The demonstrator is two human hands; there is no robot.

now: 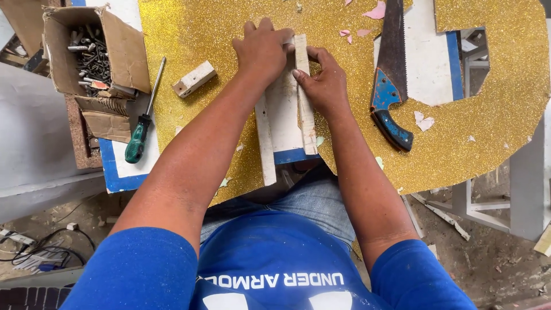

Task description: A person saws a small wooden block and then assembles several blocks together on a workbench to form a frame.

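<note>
Two white-painted wooden strips (306, 97) lie side by side on the gold glitter sheet (195, 34) covering the bench. Left hand (263, 51) presses flat on their far end, fingers spread, gripping nothing. Right hand (324, 83) pinches the right strip's edge. Judged light, stiff, rough-painted, unlikely to slip; best held along the long edges. Handsaw (392, 86) lies just right.

Gold glitter sheet (229, 34), green-handled screwdriver (143, 120), blue-handled saw (391, 74)
</note>
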